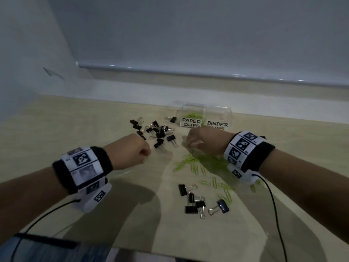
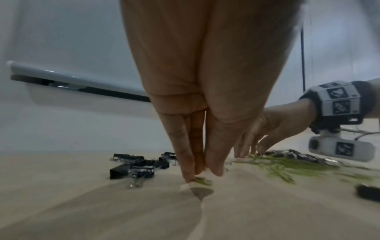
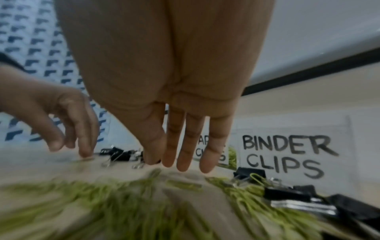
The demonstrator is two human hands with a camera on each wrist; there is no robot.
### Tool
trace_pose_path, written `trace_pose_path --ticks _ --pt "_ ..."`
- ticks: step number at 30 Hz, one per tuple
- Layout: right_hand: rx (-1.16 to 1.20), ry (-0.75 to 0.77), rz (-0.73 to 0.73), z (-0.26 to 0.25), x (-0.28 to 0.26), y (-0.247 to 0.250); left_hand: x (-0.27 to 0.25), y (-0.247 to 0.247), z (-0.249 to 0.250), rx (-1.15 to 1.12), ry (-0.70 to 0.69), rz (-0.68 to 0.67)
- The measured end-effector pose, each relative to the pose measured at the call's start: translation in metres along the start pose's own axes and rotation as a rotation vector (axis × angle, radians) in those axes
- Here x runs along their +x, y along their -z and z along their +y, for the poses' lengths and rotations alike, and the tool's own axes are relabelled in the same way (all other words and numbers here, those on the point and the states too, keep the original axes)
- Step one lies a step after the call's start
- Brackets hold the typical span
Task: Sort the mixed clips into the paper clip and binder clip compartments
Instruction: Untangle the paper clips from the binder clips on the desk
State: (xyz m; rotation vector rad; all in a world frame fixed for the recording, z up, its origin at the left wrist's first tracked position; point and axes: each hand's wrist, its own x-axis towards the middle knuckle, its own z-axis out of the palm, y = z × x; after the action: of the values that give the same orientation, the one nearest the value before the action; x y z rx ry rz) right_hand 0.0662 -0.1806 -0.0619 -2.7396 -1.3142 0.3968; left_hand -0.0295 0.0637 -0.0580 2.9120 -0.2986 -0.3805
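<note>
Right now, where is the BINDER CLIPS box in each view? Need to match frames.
Head: BINDER CLIPS box right of centre, at the table's far edge, just beyond the right hand.
Left wrist: not visible; the right hand covers that area.
Right wrist: BINDER CLIPS box right of centre, behind the fingers.
Shared landmark: the heap of green paper clips under the right hand.

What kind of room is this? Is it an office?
Probably an office or desk space: a pale wooden desktop against a plain wall, black binder clips, green paper clips, and clear labelled boxes.
</note>
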Motion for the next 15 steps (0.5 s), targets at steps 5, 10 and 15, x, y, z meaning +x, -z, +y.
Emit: trace_pose_path --ticks 5,10,15 --pt "-0.145 0.031 -0.117 -0.001 -0.023 -0.006 -0.005 -0.02 0.016 0.071 -0.049 -0.009" --pt "-0.135 0.019 -0.14 0.015 -0.057 -0.01 0.009 -0.029 0.052 0.034 -0.212 -0.021" --pt "0.031 -0.137 -0.097 0.021 -0.089 -0.006 0.034 -0.028 0.075 -0.001 -0.214 -0.053"
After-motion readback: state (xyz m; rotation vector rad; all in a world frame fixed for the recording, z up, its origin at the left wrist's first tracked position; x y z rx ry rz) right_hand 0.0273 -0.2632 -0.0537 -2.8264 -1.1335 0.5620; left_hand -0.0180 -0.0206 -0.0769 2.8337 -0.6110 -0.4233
